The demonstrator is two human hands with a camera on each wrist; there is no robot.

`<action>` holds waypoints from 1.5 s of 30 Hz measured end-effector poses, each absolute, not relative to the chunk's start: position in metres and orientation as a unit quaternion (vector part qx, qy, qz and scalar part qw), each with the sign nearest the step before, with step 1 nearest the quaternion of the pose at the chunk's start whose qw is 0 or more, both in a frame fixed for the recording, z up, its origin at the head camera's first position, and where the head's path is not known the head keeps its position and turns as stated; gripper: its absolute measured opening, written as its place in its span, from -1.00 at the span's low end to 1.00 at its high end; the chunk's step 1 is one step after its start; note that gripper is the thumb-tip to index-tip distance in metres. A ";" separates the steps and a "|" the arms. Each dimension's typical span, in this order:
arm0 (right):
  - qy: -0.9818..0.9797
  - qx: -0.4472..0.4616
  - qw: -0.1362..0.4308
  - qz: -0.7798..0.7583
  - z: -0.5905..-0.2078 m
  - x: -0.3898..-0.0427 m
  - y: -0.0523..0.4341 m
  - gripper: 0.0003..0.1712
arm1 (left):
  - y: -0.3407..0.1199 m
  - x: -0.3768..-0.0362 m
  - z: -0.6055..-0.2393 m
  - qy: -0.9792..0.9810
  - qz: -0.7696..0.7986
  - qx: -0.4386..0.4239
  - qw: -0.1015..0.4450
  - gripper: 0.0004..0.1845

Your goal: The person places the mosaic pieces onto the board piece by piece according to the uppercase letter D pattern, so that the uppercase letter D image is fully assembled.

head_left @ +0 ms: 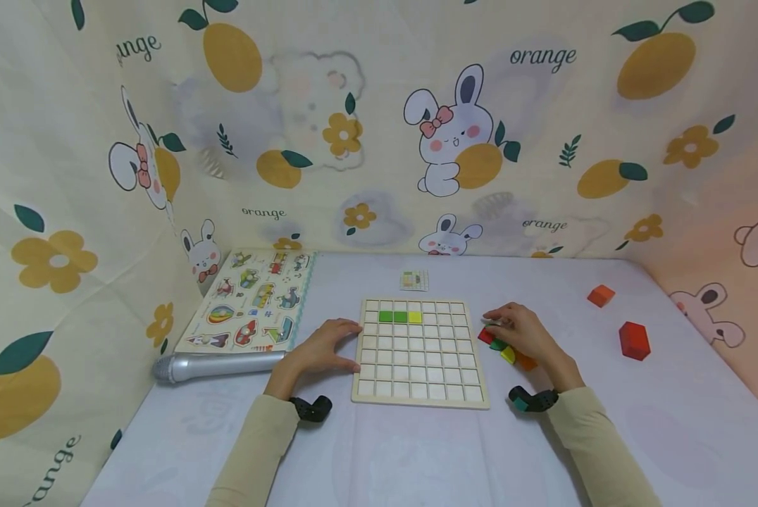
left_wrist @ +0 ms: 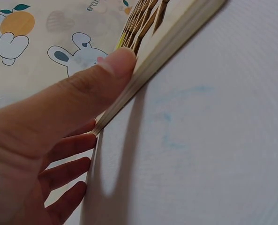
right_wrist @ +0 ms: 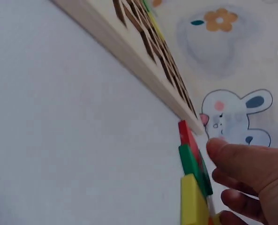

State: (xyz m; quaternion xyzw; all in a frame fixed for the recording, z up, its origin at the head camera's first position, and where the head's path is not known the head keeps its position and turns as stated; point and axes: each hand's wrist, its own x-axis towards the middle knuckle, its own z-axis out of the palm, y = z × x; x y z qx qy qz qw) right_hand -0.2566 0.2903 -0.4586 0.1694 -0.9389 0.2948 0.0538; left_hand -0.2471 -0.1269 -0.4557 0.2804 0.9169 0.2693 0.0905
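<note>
A pale wooden grid board [head_left: 420, 405] lies on the table, with two green squares [head_left: 393, 317] and a yellow square [head_left: 415, 317] in its upper cells. My left hand [head_left: 323, 346] is at the board's left side; its thumb [left_wrist: 117, 63] rests on the rim and the other fingertips touch the edge. To the right of the board, my right hand [head_left: 523, 332] reaches over a small cluster of coloured pieces. These include a red piece [right_wrist: 186, 133], a green piece [right_wrist: 191, 164] and a yellow piece [right_wrist: 193, 199]. No piece shows between its thumb and fingers in the right wrist view.
A sticker-like picture board [head_left: 246, 303] lies at the left, a silver microphone [head_left: 220, 365] along its front edge. Behind the grid is a small patterned card [head_left: 413, 280]. Farther right stand an orange block [head_left: 601, 296] and a red block [head_left: 635, 341]. Printed cloth walls surround the table.
</note>
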 end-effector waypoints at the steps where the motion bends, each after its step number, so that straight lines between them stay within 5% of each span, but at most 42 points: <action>1: -0.940 0.167 0.047 0.293 -0.459 -0.257 0.291 -0.72 | -0.127 -0.247 -0.456 0.917 0.268 0.283 0.087 -0.17; 33: -0.943 0.120 0.065 0.303 -0.463 -0.253 0.290 -0.81 | -0.127 -0.246 -0.453 0.915 0.270 0.288 0.084 -0.17; 45: -0.911 0.099 0.083 0.392 -0.446 -0.257 0.253 -0.81 | -0.127 -0.246 -0.454 0.916 0.266 0.287 0.089 -0.17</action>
